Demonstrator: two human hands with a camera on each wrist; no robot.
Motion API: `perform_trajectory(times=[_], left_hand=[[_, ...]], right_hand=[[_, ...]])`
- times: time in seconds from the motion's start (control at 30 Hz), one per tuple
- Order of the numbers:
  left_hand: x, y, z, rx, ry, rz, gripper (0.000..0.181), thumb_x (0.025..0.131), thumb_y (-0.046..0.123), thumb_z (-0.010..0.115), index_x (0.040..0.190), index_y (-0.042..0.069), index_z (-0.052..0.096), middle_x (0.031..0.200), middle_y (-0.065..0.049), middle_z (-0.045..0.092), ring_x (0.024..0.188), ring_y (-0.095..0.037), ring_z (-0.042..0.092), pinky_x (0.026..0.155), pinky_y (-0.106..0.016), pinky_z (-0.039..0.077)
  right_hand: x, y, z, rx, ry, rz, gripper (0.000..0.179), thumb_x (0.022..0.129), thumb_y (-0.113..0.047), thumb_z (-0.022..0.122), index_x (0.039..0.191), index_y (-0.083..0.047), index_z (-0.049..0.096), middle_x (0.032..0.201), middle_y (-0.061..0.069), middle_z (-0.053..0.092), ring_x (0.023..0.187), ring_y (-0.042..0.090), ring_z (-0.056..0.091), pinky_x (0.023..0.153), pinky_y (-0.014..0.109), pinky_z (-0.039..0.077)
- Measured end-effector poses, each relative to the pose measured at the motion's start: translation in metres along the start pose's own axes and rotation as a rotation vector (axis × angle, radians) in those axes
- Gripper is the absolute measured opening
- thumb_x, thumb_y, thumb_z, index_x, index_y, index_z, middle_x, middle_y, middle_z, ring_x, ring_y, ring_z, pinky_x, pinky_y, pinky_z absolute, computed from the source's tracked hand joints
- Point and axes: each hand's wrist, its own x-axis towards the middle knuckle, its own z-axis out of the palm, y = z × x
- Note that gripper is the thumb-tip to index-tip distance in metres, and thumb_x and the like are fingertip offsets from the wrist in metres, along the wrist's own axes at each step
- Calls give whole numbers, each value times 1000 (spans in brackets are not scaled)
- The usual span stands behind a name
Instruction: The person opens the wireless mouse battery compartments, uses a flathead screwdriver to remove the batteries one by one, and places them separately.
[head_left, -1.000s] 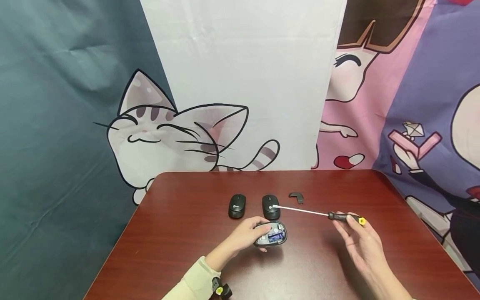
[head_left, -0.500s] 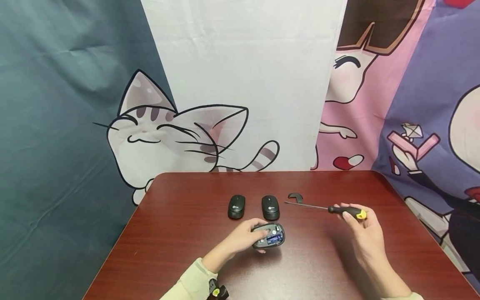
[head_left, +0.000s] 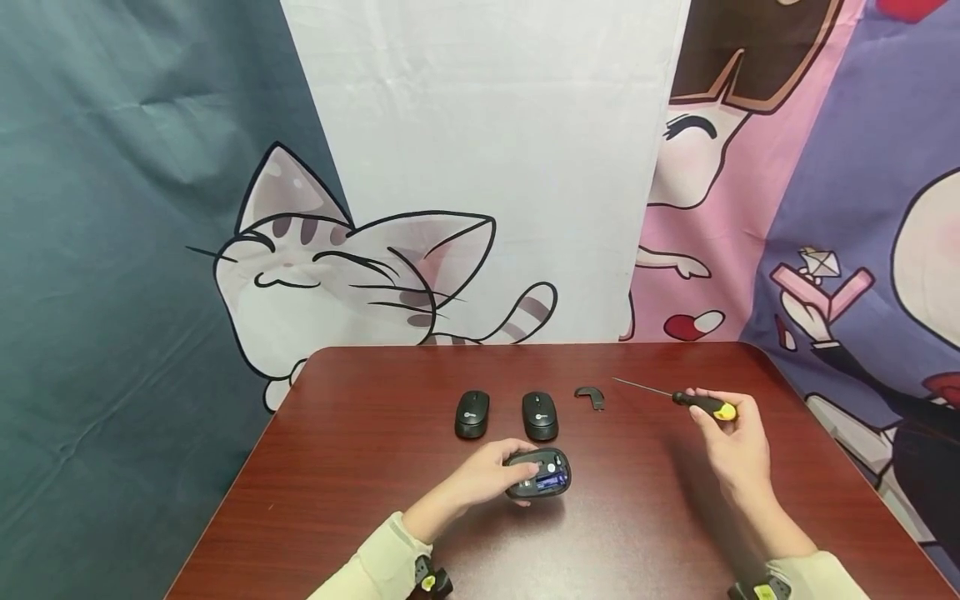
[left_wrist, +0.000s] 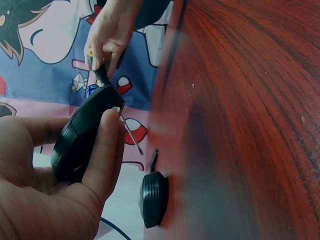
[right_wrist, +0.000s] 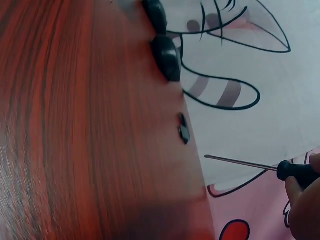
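Observation:
My left hand grips a black computer mouse above the table, underside up, thumb across it. Its compartment is uncovered and a blue battery lies inside. In the left wrist view the mouse is seen from its side, with the battery peeking over the edge. Off to the right, my right hand holds a screwdriver by its black and yellow handle. The thin shaft points left and away from me, its tip apart from everything. In the right wrist view the screwdriver shows mostly by its shaft.
Two more black mice, a left one and a right one, stand upright on the reddish-brown table. Right of them lies a small hooked black cover piece. A printed cloth backdrop hangs behind the table's far edge.
The screwdriver has swung right and upward: its tip went from over the right standing mouse, past the cover piece, to beyond it. The held mouse has tilted slightly; the left hand has barely moved.

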Motion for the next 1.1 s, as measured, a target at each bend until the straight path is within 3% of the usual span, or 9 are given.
perform_trajectory(times=[0.17, 0.23, 0.4, 0.53, 0.67, 0.83, 0.97, 1.1], left_hand=[[0, 0, 2, 12, -4, -8, 32, 100, 18, 65, 128, 3, 64, 99, -8, 70, 76, -18, 70, 66, -35, 65], [-1, 0, 2, 13, -4, -6, 32, 100, 17, 65, 128, 2, 64, 100, -9, 69, 76, -18, 70, 66, -35, 65], [-2, 2, 2, 7, 3, 12, 33, 100, 16, 64, 129, 0, 62, 100, -11, 70, 75, -18, 70, 68, -39, 66], [-3, 2, 3, -10, 13, 15, 33, 100, 15, 63, 129, 0, 62, 101, -12, 71, 74, -19, 70, 69, -44, 66], [-4, 2, 2, -15, 13, 7, 33, 100, 15, 64, 130, 0, 62, 100, -11, 71, 75, -19, 71, 70, -44, 66], [-3, 3, 1, 26, 5, 12, 33, 100, 18, 64, 129, 2, 63, 99, -9, 71, 74, -18, 71, 68, -38, 66], [-4, 2, 2, 22, 5, 17, 33, 100, 17, 64, 129, 2, 63, 100, -10, 71, 75, -18, 71, 69, -41, 66], [-5, 1, 4, 6, 11, 15, 33, 100, 16, 65, 129, 1, 63, 100, -11, 71, 75, -20, 71, 71, -46, 65]], right_hand=[[6, 9, -3, -403, -4, -61, 38, 91, 3, 71, 126, -2, 56, 119, 2, 73, 98, -15, 62, 83, 0, 49], [8, 13, -4, -516, -11, -83, 38, 92, -3, 73, 127, -5, 58, 122, 6, 72, 95, -19, 58, 80, -2, 47], [9, 20, -6, -637, -31, -134, 38, 90, -6, 76, 125, -9, 62, 125, 12, 71, 92, -21, 52, 79, -4, 42], [7, 22, -9, -763, -54, -230, 37, 86, -4, 79, 121, -8, 66, 117, 14, 72, 90, 3, 62, 74, 4, 42], [5, 26, -11, -845, -108, -343, 34, 82, -1, 79, 114, -5, 70, 110, 17, 71, 91, 33, 66, 72, 24, 47], [2, 28, -13, -904, -137, -378, 30, 80, -3, 78, 109, -3, 72, 102, 18, 71, 88, 37, 67, 72, 48, 51], [1, 29, -15, -942, -173, -366, 31, 80, -5, 79, 110, -3, 73, 106, 21, 71, 93, 42, 68, 76, 58, 54], [0, 30, -17, -965, -206, -355, 32, 79, -8, 80, 111, -2, 74, 107, 21, 71, 98, 43, 67, 79, 59, 53]])
